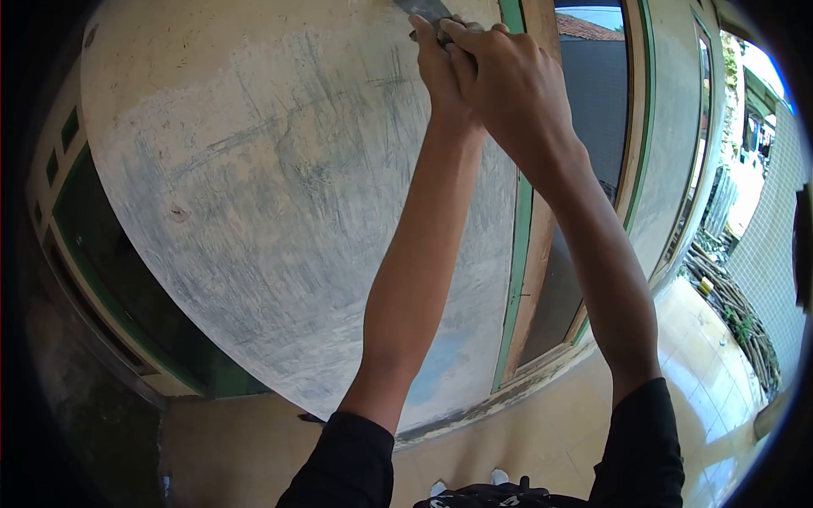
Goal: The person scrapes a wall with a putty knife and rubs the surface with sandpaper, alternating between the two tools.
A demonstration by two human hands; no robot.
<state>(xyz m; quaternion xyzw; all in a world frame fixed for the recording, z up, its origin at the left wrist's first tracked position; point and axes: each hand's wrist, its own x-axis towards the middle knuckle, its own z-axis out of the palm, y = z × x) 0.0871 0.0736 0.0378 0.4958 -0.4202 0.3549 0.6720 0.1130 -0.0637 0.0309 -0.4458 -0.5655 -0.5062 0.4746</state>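
Note:
At the top of the head view, both hands are raised and closed around a scraper (425, 9) with a dark, flat metal blade. The blade lies against the upper part of the wall (296, 220), which is scuffed and patchy, beige above and grey-white lower down. My left hand (443, 78) grips from the left, its thumb up near the blade. Over it from the right is my right hand (518, 78), fingers bent round the same tool. The handle is mostly hidden by the fingers.
Right of the wall stands a green and brown wooden window frame (535, 254) with dark glass. A dark green door (127, 279) is at the left. Below is a tiled floor (474, 440). Bundled sticks (735, 309) lie along the right side.

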